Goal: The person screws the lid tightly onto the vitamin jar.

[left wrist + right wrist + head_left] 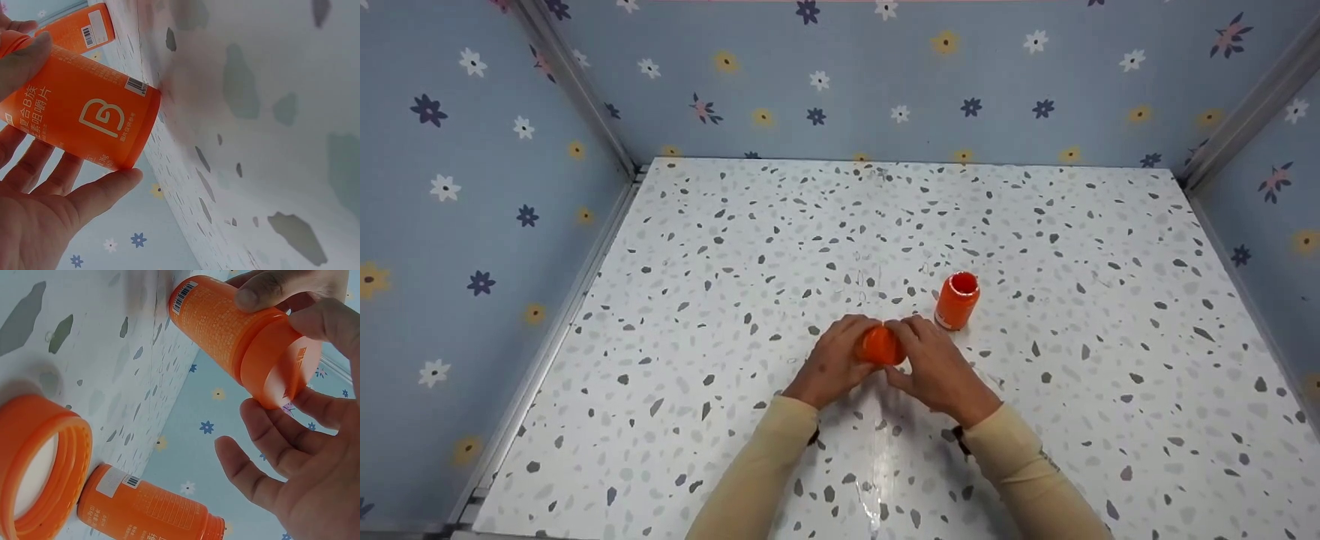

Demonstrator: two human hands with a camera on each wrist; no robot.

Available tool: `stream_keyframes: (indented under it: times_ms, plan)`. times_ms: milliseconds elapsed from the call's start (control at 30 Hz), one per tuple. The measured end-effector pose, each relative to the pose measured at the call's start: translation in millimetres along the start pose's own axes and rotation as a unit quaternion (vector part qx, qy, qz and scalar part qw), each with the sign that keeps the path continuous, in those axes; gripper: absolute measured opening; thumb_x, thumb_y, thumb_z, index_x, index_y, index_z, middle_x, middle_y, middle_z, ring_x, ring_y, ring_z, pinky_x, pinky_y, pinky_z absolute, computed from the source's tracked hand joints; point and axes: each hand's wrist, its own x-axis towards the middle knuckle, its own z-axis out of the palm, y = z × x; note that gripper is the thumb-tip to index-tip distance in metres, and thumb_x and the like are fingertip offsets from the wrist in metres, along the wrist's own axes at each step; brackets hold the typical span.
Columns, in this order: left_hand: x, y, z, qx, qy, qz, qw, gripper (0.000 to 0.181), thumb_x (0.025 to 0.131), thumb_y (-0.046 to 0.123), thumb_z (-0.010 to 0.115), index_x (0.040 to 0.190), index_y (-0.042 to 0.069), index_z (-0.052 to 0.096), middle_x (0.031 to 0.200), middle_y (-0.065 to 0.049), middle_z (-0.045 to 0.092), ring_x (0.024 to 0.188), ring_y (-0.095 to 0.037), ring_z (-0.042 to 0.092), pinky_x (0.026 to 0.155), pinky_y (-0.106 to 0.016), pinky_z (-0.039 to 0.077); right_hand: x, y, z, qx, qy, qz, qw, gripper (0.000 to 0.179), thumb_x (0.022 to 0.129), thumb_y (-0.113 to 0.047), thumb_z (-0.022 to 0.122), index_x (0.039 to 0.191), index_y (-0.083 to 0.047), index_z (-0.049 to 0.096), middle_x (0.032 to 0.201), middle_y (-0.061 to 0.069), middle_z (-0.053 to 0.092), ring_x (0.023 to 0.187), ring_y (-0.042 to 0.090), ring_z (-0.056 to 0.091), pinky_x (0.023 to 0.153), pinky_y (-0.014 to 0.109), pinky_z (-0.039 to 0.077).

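An orange bottle (pixel 84 107) with white lettering and a cap stands on the speckled table between the two hands. My left hand (pixel 834 361) grips its body, with the thumb on one side and the fingers around the other. My right hand (pixel 936 365) holds the orange cap (pixel 281 363) on top of that bottle between thumb and fingertips, while its outer fingers stick out loosely. Just past the right hand, a second orange bottle (pixel 958 301) stands upright with its mouth uncovered. Near the right wrist lies a loose orange cap (pixel 42 467), its threaded inside showing; the arm hides it in the head view.
The speckled white tabletop (pixel 735 247) extends around the bottles. Blue flowered panels (pixel 855 82) enclose it at the back and both sides, with metal rails (pixel 585 97) at the corners.
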Motion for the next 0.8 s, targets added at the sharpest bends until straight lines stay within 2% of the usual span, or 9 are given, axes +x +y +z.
stream_keyframes:
  times_ms: [133,300,500,800]
  plan:
    - [-0.1,-0.2,-0.6,0.004,-0.002,0.004,1.0,0.057,0.08,0.001,0.082,0.131,0.008,0.059,0.129,-0.005,0.058,0.12,-0.02,0.055,0.107,-0.033,0.044,0.1,2.3,-0.1,-0.01,0.012,-0.024,0.9996,0.063,0.081,-0.018,0.083,0.134,-0.005,0.054,0.119,0.012,0.059,0.102,0.027,0.058,0.091,0.038,0.053]
    - [-0.4,-0.9,-1.3,0.006,-0.004,0.014,0.9999,0.056,0.08,0.003,0.082,0.131,0.01,0.059,0.128,-0.004,0.058,0.121,-0.019,0.055,0.106,-0.033,0.044,0.2,4.5,0.5,-0.029,0.024,-0.058,0.9976,0.066,0.078,-0.014,0.085,0.135,-0.012,0.054,0.123,0.014,0.058,0.106,0.032,0.059,0.096,0.047,0.05]
    - [-0.3,-1.6,-1.3,-0.003,-0.005,0.011,0.9999,0.054,0.081,0.004,0.082,0.13,0.009,0.06,0.128,-0.004,0.058,0.121,-0.02,0.055,0.107,-0.033,0.044,0.0,3.6,0.1,-0.028,0.014,-0.047,0.9984,0.063,0.077,-0.006,0.085,0.133,-0.013,0.057,0.124,0.013,0.059,0.109,0.031,0.059,0.099,0.047,0.049]
    - [-0.1,-0.8,-1.3,0.0,-0.002,0.014,0.9999,0.055,0.08,0.004,0.083,0.131,0.01,0.06,0.128,-0.004,0.059,0.12,-0.02,0.055,0.107,-0.034,0.044,-1.3,2.4,-1.2,-0.009,0.009,-0.03,0.9995,0.061,0.078,-0.009,0.085,0.132,-0.012,0.057,0.122,0.01,0.058,0.108,0.026,0.058,0.097,0.039,0.052]
